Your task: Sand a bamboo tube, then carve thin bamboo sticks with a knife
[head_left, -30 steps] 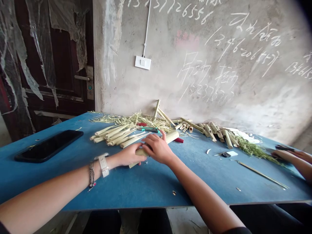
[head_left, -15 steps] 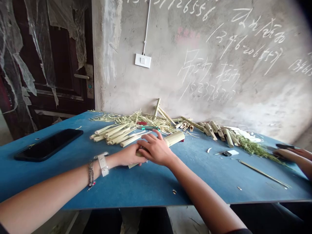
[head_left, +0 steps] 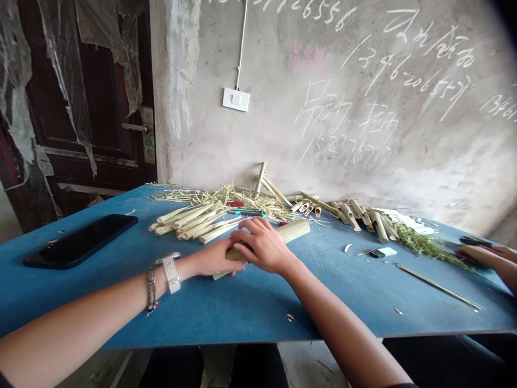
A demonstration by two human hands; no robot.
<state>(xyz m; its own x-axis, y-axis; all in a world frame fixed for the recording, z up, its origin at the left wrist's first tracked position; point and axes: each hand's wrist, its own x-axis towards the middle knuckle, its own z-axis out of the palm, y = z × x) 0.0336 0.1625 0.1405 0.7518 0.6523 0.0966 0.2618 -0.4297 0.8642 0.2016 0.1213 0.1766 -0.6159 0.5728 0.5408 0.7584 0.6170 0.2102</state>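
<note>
A pale green, bamboo-like stalk piece (head_left: 294, 231) lies slantwise on the blue table under both my hands. My left hand (head_left: 216, 257), with a white watch at its wrist, is closed round the lower left end. My right hand (head_left: 260, 245) rests over the middle with fingers bent onto the piece; its palm side is hidden. The far end sticks out past the right hand. Just behind lie a bundle of pale split stalks (head_left: 194, 222), a green-handled tool (head_left: 249, 212) and something red (head_left: 235, 204) among fine shavings (head_left: 226, 193).
A black phone (head_left: 83, 240) lies on the left of the table (head_left: 161, 323). Cut stalk tubes (head_left: 359, 215) and green shreds (head_left: 420, 242) lie back right. A thin rod (head_left: 438, 285) and a small black-and-white object (head_left: 383, 252) lie nearer. Another person's hands (head_left: 484, 252) hold something dark at far right.
The far end of the stalk piece has shifted a little to the right, and my right hand has moved slightly with it. My left hand stays nearly in place.
</note>
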